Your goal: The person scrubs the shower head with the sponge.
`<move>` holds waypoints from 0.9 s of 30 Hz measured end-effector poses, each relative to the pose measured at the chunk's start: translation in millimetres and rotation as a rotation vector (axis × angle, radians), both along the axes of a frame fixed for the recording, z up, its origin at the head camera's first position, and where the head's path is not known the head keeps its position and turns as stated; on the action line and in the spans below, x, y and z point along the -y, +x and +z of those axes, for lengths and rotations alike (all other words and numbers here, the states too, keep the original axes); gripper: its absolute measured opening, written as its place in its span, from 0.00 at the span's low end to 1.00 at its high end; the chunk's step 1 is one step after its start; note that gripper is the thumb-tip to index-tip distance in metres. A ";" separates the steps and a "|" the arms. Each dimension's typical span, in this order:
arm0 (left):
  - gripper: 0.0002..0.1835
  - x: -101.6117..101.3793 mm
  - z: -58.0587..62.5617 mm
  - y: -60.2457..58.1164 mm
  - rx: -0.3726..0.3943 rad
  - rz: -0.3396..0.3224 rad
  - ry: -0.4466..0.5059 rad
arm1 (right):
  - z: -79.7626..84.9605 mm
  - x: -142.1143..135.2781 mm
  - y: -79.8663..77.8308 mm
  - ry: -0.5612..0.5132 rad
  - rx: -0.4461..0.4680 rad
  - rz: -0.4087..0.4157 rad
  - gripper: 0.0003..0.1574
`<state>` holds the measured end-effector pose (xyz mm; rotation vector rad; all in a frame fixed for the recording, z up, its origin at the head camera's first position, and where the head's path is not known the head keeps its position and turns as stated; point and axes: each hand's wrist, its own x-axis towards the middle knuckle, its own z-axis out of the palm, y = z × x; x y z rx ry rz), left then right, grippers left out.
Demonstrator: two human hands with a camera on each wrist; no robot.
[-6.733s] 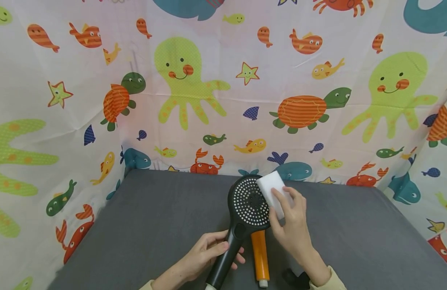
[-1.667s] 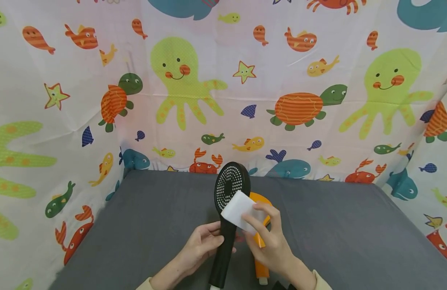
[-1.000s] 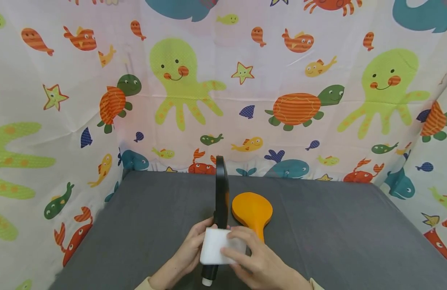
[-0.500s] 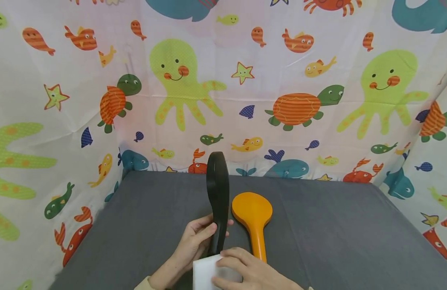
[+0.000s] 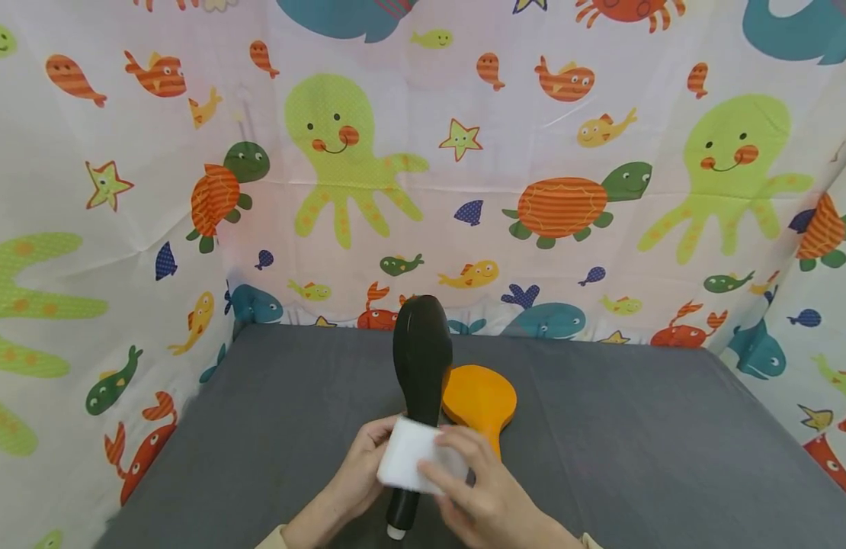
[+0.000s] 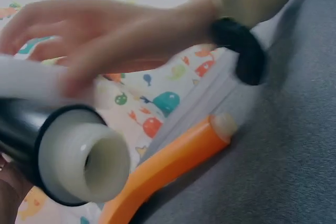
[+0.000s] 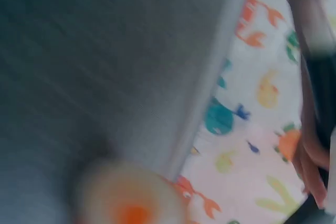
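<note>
A black shower head (image 5: 421, 358) is held upright by its handle in my left hand (image 5: 357, 473), with its smooth back towards the head view. My right hand (image 5: 488, 492) pinches a white sponge (image 5: 408, 456) against the front of the handle, just above the left hand's grip. The sponge hides part of the handle and the left fingers. In the left wrist view, the handle's pale hollow end (image 6: 105, 163) points at the camera, and the blurred sponge (image 6: 31, 80) lies along the black handle. Fingers of the left hand (image 7: 311, 169) show at the right wrist view's edge.
An orange shower head (image 5: 479, 398) lies on the grey cloth-covered table (image 5: 299, 389), right behind the black one; my right hand covers its lower handle. A curtain printed with sea animals (image 5: 423, 114) encloses the back and sides.
Earlier the sponge was at the spray face, which pointed at the head view. Since then the shower head has turned its back, and the sponge went down the handle and came up again.
</note>
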<state>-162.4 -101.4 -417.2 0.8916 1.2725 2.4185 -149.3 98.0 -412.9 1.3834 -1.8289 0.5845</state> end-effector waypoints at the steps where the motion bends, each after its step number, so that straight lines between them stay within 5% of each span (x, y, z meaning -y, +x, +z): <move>1: 0.18 0.2 0.5 -0.7 0.003 -0.004 0.018 | -3.4 -1.0 4.6 0.061 -0.003 0.034 0.23; 4: 0.21 -0.1 2.3 -3.2 0.012 -0.040 0.066 | -8.1 -3.8 13.6 0.215 0.019 0.111 0.28; 6: 0.21 0.0 3.1 -3.7 0.009 -0.039 0.074 | -5.7 -4.3 12.0 0.228 0.009 0.120 0.28; 9: 0.19 0.3 2.7 -2.4 0.006 -0.014 0.062 | 2.8 -3.0 -1.1 0.089 -0.031 0.037 0.23; 13: 0.18 -0.4 1.1 0.0 -0.005 -0.037 0.041 | 13.5 -0.6 -14.4 -0.143 0.056 -0.137 0.24; 16: 0.18 -0.3 0.3 0.7 -0.032 -0.051 0.032 | 13.3 1.4 -11.3 -0.190 0.076 -0.160 0.25; 21: 0.20 3.0 2.1 -1.2 -0.037 -0.041 0.026 | -1.6 -1.0 3.7 0.098 -0.053 0.036 0.22; 24: 0.22 4.0 1.7 -2.8 -0.010 -0.077 0.030 | -6.6 -6.2 7.9 0.275 -0.032 0.124 0.27; 27: 0.21 3.1 -0.6 -2.8 -0.028 -0.065 0.038 | -2.4 -7.0 0.4 0.203 -0.086 0.110 0.23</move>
